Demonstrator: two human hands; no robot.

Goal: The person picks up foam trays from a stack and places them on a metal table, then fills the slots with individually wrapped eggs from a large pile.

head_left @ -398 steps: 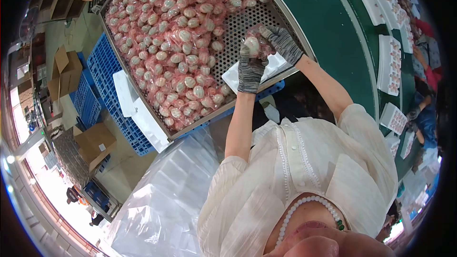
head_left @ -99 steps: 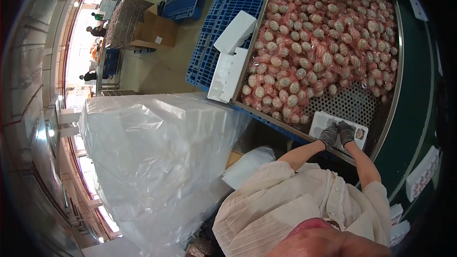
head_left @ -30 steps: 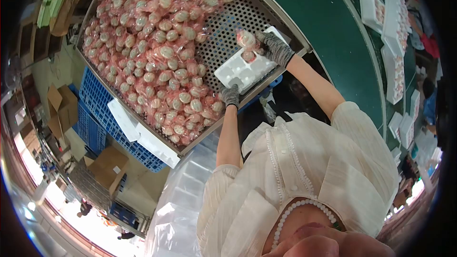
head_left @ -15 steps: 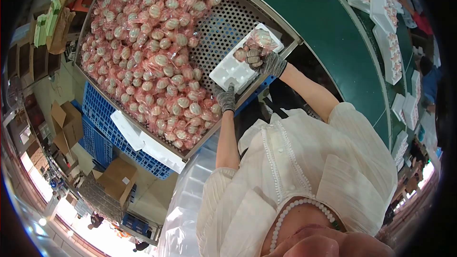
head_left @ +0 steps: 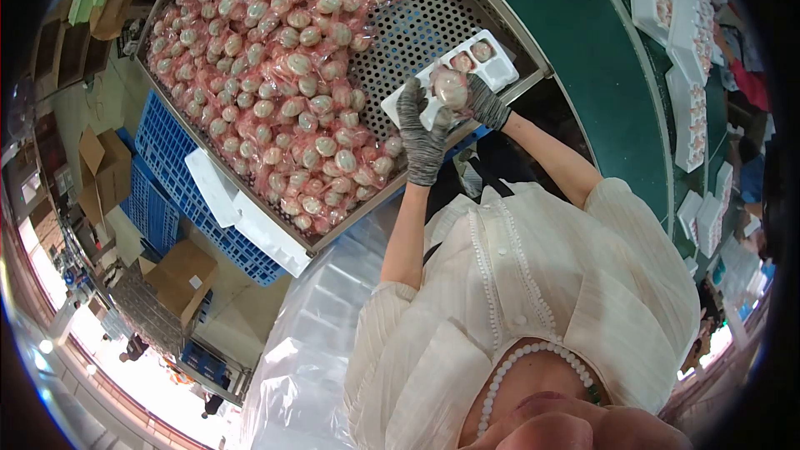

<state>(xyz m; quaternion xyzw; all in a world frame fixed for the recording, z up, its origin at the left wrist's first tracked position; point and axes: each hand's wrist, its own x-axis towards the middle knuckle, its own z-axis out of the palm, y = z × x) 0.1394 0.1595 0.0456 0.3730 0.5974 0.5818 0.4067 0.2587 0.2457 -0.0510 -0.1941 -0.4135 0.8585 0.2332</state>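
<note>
A white foam tray [head_left: 497, 72] with moulded pockets lies tilted at the lower right of the perforated metal table. Two round wrapped pieces [head_left: 482, 51] sit in its far pockets. Above the tray, my right hand [head_left: 485, 102], in a grey striped glove, grips a round whitish piece in clear and pink film [head_left: 451, 88]; its fingers are partly hidden. My left hand [head_left: 419, 135], gloved alike, is over the tray's near left part, fingers stretched and apart, close beside that wrapped piece. A big heap of similar wrapped pieces [head_left: 292, 108] covers the table's left side.
A raised metal rim [head_left: 533, 42] edges the table. To the right runs a green conveyor [head_left: 600, 58], with filled white trays [head_left: 690, 117] beyond it. Blue plastic crates [head_left: 167, 150], white foam sheets [head_left: 242, 212] and open cardboard boxes [head_left: 104, 167] are at the left.
My left hand has come up from the tray's near edge to over it, its fingers opening. The right hand has brought the wrapped piece nearer, uncovering the tray's far pockets. The view has shifted.
</note>
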